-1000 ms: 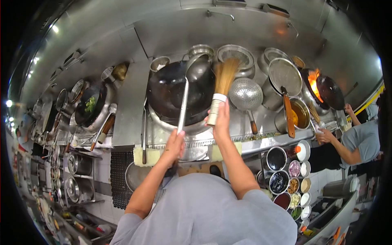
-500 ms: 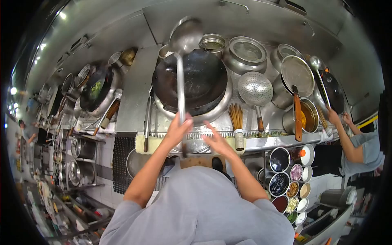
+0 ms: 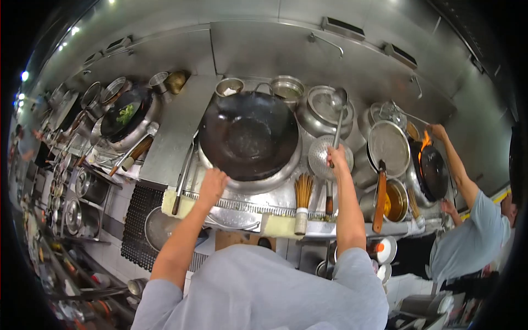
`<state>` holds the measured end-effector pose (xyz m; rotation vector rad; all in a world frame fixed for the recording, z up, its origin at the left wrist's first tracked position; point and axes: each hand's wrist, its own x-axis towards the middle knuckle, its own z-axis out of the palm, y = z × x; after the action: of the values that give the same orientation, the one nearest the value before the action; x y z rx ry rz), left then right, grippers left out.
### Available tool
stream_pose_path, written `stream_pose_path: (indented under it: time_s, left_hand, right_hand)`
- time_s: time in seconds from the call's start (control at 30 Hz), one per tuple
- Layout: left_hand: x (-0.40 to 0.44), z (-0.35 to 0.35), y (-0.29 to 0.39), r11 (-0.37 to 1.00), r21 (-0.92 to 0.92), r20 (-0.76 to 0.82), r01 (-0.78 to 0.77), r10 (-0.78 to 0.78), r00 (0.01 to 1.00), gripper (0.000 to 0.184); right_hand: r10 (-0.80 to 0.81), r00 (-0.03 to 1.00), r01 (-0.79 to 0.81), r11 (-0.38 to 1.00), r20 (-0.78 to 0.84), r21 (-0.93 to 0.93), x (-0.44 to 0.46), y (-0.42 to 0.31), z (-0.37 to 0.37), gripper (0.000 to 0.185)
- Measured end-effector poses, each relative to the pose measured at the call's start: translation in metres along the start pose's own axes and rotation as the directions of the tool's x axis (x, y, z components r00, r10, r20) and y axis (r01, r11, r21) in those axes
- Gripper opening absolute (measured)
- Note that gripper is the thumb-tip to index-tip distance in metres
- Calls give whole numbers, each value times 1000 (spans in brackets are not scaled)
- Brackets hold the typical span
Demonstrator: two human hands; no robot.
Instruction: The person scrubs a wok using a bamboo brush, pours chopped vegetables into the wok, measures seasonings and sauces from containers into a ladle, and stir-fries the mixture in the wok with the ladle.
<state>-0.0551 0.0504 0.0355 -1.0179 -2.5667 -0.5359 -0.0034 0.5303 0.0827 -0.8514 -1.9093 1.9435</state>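
Note:
The large black wok (image 3: 248, 135) sits upright on a round metal burner ring, its inside dark and shiny. My left hand (image 3: 213, 186) is closed at the wok's near left rim, its grip partly hidden. In my right hand (image 3: 340, 158) is the handle of a metal ladle (image 3: 340, 100), whose bowl is over a lidded pot (image 3: 324, 110). Below that hand lies a perforated skimmer (image 3: 320, 157). A bamboo brush (image 3: 302, 192) with a wrapped handle rests on the stove's front edge, bristles away from me.
At right stand a round mesh strainer (image 3: 389, 147) and a pot of orange-brown liquid (image 3: 397, 201). Beyond them a co-worker (image 3: 467, 236) handles a wok (image 3: 434, 173) beside flames. Another wok with greens (image 3: 126, 114) is at left. A faucet (image 3: 330, 44) projects from the back wall.
The brush went from my right hand to the stove edge. The ladle then passed from my left hand to my right. My left hand is now at the wok's rim.

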Motion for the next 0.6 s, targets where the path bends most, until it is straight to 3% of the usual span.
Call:
stream_pose_path:
  time_s: [0.07,0.13,0.2,0.27,0.3,0.37,0.4,0.47,0.5,0.53,0.6]
  left_hand:
    - [1,-2,37,991,-134,-93,29,-42,995,15]
    - [9,-2,65,990,-122,-81,67,-77,994,15]
    - [12,7,81,983,-108,-77,148,-157,985,16]
    - [14,22,74,947,-185,90,263,-250,964,19]
    - [9,26,70,937,-181,90,298,-286,954,19]
    - [4,36,65,940,-275,81,200,-185,979,33]
    - [1,33,64,936,-281,97,213,-193,976,33]
    - [-3,23,64,981,-175,3,82,-83,997,46]
    - [-4,24,61,980,-177,52,93,-85,995,51]
    - [-2,24,60,977,-197,63,82,-71,996,51]
    - [1,24,62,938,-277,228,211,-149,962,53]
  right_hand:
    - [1,992,-26,981,-130,-194,40,6,-7,13]
    - [43,994,-60,982,-97,-179,80,21,-19,10]
    - [244,965,-260,936,94,239,132,40,-37,10]
    - [278,887,-454,676,369,581,151,43,-40,13]
    - [293,872,-478,682,392,554,142,45,-29,13]
    - [29,897,-405,455,442,793,118,43,-25,18]
    - [48,896,-413,456,441,789,104,38,-25,18]
    - [-58,841,-493,327,538,806,64,21,-25,19]
    - [-71,825,-532,235,561,813,42,10,-24,24]
    - [-59,839,-514,238,541,824,16,1,-26,24]
    - [-24,791,-598,174,611,782,-34,-20,-26,27]
